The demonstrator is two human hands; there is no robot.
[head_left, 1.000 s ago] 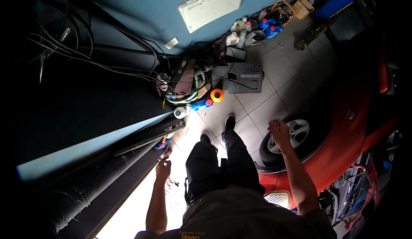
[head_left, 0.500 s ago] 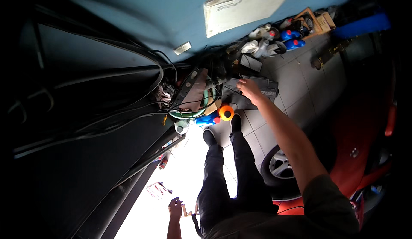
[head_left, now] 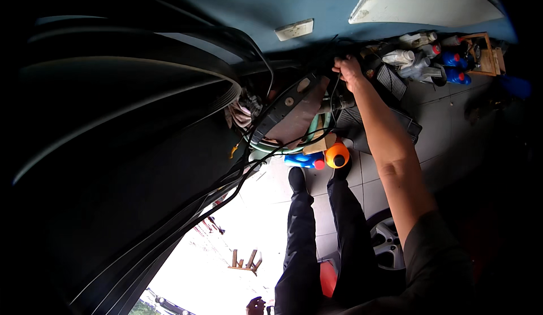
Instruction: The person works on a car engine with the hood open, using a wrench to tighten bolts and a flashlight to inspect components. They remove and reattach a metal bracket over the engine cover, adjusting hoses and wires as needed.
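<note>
My right arm reaches up toward the wall, and my right hand (head_left: 349, 72) is closed on a thin black cable (head_left: 338, 82). The cable hangs from the fingers into a cluttered pile. Just below and left of that hand lies a brown-and-black panel (head_left: 294, 111), with a pale green hose (head_left: 266, 147) curving round its lower side. At the lower edge my left hand (head_left: 255, 305) shows only in part, dark against the bright floor. Its fingers look loosely bent and apart, with nothing visible in them.
An orange jug (head_left: 337, 154) and a blue bottle (head_left: 305, 160) stand by my shoes. Black cables (head_left: 227, 193) sweep across the left. Several bottles (head_left: 399, 58) and a wooden crate (head_left: 485, 55) line the wall. A car wheel (head_left: 388, 244) is at lower right. A wall socket (head_left: 294, 29) sits above.
My right hand has moved up and closer to the wall, with the cable in it. My left hand has dropped toward the lower edge. The view has shifted, and the pile looks nearer.
</note>
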